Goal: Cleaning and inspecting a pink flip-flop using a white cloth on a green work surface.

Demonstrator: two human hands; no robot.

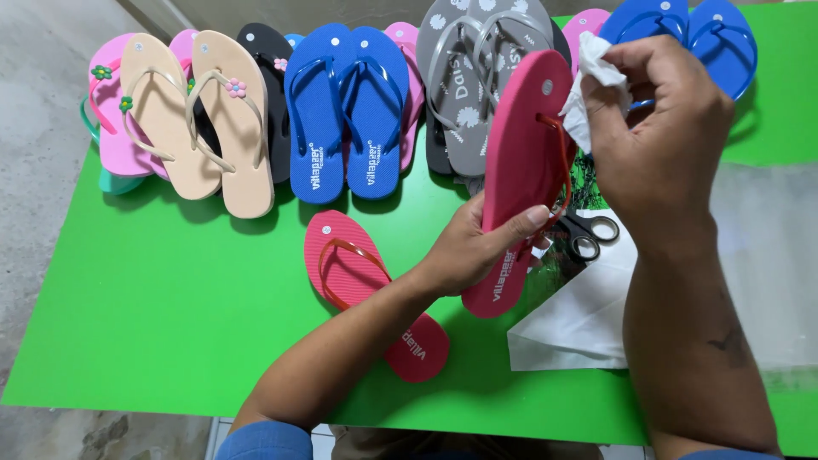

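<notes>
My left hand (477, 251) grips a pink-red flip-flop (521, 145) by its middle, holding it tilted up on its heel end above the green table (170, 298). A crumpled white cloth (590, 89) is pinched in my right hand (660, 128) and pressed against the sandal's strap near the toe. The matching pink-red flip-flop (358, 273) lies flat on the table under my left forearm.
Along the far edge lie pairs of flip-flops: beige (200, 119), blue (345, 106), grey (473, 77), pink, black, and another blue pair (682, 30). Black scissors (588, 234) rest on a white plastic bag (579, 319) beside clear plastic packaging (767, 255).
</notes>
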